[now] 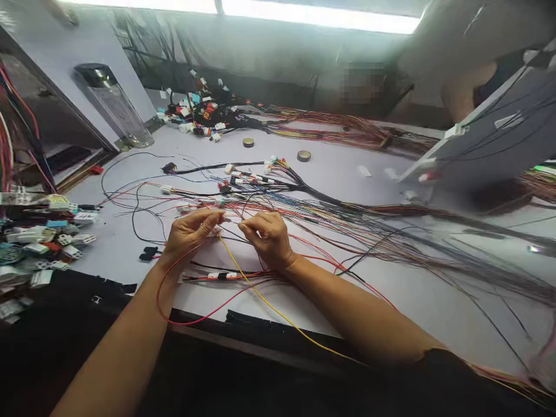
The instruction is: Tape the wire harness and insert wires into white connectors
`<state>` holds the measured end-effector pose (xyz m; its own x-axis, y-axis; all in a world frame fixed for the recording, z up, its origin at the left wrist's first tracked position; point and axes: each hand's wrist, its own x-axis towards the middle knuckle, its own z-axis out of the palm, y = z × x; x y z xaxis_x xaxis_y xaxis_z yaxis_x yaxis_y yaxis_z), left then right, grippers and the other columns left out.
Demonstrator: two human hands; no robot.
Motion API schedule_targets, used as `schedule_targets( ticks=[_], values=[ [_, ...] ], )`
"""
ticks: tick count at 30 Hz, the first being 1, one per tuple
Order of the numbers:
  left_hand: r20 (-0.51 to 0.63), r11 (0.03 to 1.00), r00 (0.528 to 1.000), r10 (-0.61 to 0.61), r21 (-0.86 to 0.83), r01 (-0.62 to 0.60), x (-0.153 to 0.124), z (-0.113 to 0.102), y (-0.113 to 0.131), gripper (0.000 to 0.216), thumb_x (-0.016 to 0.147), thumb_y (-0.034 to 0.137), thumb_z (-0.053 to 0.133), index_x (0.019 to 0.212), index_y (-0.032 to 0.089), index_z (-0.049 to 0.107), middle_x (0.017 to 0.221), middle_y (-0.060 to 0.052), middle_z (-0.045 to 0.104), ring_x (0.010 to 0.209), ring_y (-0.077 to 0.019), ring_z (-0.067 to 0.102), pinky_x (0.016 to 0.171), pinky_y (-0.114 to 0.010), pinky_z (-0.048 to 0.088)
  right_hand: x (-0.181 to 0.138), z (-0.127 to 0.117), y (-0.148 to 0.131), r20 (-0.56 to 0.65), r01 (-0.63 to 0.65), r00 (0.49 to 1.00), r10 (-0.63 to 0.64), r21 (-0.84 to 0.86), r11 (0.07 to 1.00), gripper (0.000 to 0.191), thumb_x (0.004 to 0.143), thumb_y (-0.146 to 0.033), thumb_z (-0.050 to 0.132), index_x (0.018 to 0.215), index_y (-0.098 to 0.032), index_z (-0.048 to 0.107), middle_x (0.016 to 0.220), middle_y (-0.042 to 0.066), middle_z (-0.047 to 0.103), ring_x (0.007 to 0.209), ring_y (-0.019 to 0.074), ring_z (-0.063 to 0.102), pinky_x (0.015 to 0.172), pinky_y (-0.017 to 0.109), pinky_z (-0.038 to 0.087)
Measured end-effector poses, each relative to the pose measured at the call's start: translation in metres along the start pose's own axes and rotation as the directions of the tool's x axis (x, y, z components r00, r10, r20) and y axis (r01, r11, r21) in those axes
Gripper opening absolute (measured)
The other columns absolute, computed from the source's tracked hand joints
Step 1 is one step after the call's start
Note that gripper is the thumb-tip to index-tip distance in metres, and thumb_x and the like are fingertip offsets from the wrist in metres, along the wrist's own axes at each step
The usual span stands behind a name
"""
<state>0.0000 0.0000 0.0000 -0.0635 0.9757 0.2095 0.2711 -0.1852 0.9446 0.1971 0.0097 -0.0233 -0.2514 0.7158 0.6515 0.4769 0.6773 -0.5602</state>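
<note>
At the far left, loose plugs (32,234) lie heaped beside the white bench (313,295), apart from the wires, so the work looks only partway along. Next comes the left hand (193,231), wrist raised over the bench, thumb and forefinger pinched on what seems a thin wire (230,220); its end is too small to make out. A red wire (160,292) loops below it, and a yellow wire (243,275) runs toward the bench edge. The right hand (269,234) faces it just beside, fingers curled, fingertips closed on what looks like a dark wire (244,207). Behind and rightward, branches of the bundle (319,197) are already wrapped black, several ending in plugs, while many loose wires (391,246) spread unwrapped to the right.
</note>
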Motion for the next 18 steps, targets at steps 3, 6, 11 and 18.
schedule_targets(
  ticks=[3, 6, 11, 18],
  values=[
    [-0.054, 0.992, 0.997, 0.061, 0.117, -0.055, 0.000, -0.014, 0.010, 0.031, 0.083, 0.041, 0.063, 0.104, 0.020, 0.073, 0.102, -0.009, 0.072, 0.100, -0.0230, 0.064, 0.098, -0.040, 0.045, 0.001, -0.001, 0.001, 0.006, -0.036, 0.999, 0.036, -0.019, 0.999, 0.025, 0.093, -0.029, 0.054, 0.074, -0.018, 0.065, 0.071, -0.001, 0.067, 0.067, 0.0099, 0.055, 0.075, 0.028, 0.032],
    [0.088, 0.958, 0.995, 0.053, 0.278, -0.076, -0.001, -0.032, 0.014, 0.032, 0.078, 0.041, 0.068, 0.104, 0.024, 0.074, 0.111, -0.008, 0.070, 0.110, -0.0258, 0.060, 0.104, -0.042, 0.040, 0.001, 0.000, 0.002, 0.011, -0.032, 0.999, 0.032, -0.021, 0.999, 0.024, 0.093, -0.028, 0.055, 0.073, -0.019, 0.064, 0.071, -0.001, 0.067, 0.067, 0.0098, 0.056, 0.076, 0.028, 0.032],
    [0.327, 0.927, 0.945, -0.017, 0.359, -0.108, 0.002, -0.045, 0.004, 0.045, 0.068, 0.045, 0.076, 0.109, 0.027, 0.073, 0.119, -0.009, 0.067, 0.119, -0.0299, 0.055, 0.102, -0.040, 0.042, 0.001, 0.002, 0.002, 0.037, -0.015, 0.999, 0.017, -0.039, 0.999, 0.024, 0.092, -0.026, 0.055, 0.071, -0.019, 0.064, 0.069, -0.001, 0.067, 0.067, 0.0100, 0.056, 0.075, 0.028, 0.031],
    [0.402, 0.898, 0.912, 0.081, 0.368, -0.242, 0.020, -0.048, -0.006, 0.024, 0.069, 0.039, 0.076, 0.089, 0.026, 0.077, 0.094, -0.008, 0.072, 0.095, -0.0252, 0.063, 0.094, -0.037, 0.045, 0.001, 0.000, 0.002, 0.031, -0.067, 0.997, 0.068, -0.032, 0.997, 0.023, 0.090, -0.025, 0.058, 0.068, -0.018, 0.063, 0.067, -0.002, 0.065, 0.065, 0.0096, 0.054, 0.072, 0.028, 0.029]
  ],
)
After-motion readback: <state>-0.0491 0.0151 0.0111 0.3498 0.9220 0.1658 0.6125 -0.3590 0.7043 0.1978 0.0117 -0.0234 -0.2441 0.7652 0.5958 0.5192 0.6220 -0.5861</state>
